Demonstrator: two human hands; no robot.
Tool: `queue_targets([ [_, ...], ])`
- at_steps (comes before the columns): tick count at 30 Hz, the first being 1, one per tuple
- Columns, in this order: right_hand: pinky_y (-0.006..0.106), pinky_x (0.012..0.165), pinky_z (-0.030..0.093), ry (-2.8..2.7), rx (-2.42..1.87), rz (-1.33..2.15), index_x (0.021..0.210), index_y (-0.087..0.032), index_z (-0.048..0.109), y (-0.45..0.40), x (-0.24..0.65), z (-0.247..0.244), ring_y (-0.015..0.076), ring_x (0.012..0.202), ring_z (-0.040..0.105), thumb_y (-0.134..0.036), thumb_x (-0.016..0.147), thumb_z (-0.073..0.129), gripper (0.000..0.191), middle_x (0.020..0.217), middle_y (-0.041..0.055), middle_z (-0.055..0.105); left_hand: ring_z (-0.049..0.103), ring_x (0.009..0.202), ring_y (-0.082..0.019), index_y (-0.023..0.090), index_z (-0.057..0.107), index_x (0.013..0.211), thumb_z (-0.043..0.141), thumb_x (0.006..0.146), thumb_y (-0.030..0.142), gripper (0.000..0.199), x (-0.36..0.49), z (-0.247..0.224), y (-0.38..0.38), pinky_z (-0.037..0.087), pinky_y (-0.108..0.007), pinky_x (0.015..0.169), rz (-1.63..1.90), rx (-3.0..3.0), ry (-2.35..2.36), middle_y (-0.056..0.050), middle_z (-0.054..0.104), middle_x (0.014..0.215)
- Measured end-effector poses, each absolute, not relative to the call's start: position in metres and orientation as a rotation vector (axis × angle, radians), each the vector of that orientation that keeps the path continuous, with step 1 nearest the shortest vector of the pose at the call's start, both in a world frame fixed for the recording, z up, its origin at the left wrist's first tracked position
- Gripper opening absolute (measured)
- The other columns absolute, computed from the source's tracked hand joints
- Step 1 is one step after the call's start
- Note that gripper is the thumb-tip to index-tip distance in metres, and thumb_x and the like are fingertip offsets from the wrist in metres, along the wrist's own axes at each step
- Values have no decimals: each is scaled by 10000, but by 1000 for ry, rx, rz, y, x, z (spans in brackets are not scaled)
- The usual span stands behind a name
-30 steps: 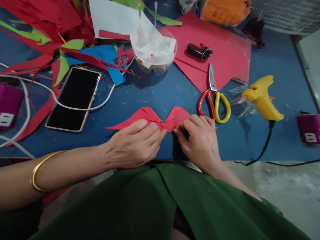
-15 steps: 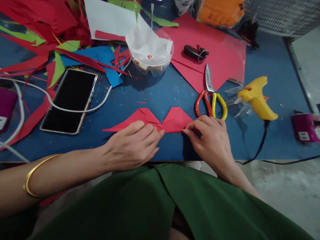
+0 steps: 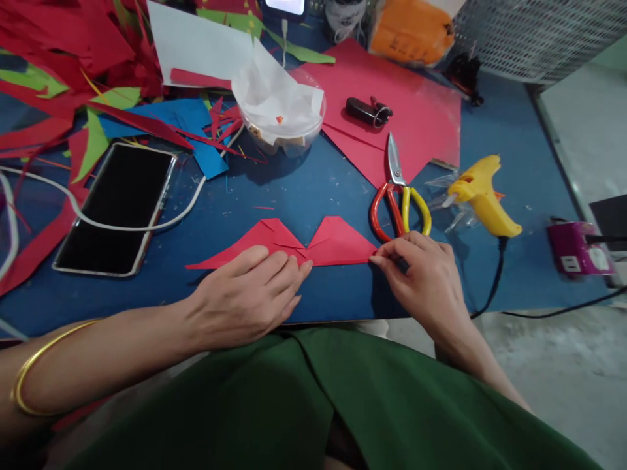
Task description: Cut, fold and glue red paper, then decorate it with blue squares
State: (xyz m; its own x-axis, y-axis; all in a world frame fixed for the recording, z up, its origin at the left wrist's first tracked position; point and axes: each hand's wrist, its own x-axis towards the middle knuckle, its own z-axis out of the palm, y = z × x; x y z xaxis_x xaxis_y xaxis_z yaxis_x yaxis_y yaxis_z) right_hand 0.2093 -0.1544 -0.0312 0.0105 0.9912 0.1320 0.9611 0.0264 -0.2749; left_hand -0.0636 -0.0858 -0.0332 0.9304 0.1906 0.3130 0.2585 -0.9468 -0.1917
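Note:
A folded red paper [image 3: 337, 240] lies along the table's front edge, with two flat-topped peaks, a V-shaped dip between them and a long thin point at the left. My left hand [image 3: 252, 290] presses on its lower edge left of the middle, fingers close together and thumb underneath out of sight. At the paper's right tip, my right hand [image 3: 424, 271] pinches the corner between thumb and forefinger. Just beyond that hand lie scissors [image 3: 395, 189] with one red and one yellow handle, blades pointing away.
A yellow glue gun [image 3: 484, 196] with a black cord lies at right, near a purple box [image 3: 578, 248]. Red sheets [image 3: 416, 98] carry a black clip-like tool [image 3: 367, 112]. A paper-lined clear bowl [image 3: 294, 140], a phone [image 3: 120, 209] under a white cable, and coloured scraps [image 3: 63, 52] lie farther left.
My right hand has slid rightward along the paper's lower edge to its tip. The left hand keeps its place on the paper. The whole view has shifted slightly.

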Motion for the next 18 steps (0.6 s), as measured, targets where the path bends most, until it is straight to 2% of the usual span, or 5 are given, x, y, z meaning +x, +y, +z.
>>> queue_targets([
  [5,364,738,357,-1984,-2051,120,796,-224,648,-157,218,-33,226,773,603,-371,949,597,218,785,23,637,625,928,-217,48,622,1266,503,988,234,355,-64,-35,-86,418,-383,787,-426,-2865,-349,-74,749,1068],
  [13,374,741,381,-1831,-2077,211,745,-223,640,-156,223,-36,224,753,607,-451,915,628,285,761,18,642,632,963,-217,109,646,1246,486,996,234,323,-65,-34,-87,411,-375,802,-408,-2861,-381,-51,752,1065],
  [18,370,739,402,-1758,-2064,256,762,-217,636,-157,222,-37,210,754,609,-372,896,653,206,781,12,640,633,983,-222,104,652,1242,505,986,219,317,-66,-34,-87,416,-376,807,-403,-2886,-391,-62,749,1067],
])
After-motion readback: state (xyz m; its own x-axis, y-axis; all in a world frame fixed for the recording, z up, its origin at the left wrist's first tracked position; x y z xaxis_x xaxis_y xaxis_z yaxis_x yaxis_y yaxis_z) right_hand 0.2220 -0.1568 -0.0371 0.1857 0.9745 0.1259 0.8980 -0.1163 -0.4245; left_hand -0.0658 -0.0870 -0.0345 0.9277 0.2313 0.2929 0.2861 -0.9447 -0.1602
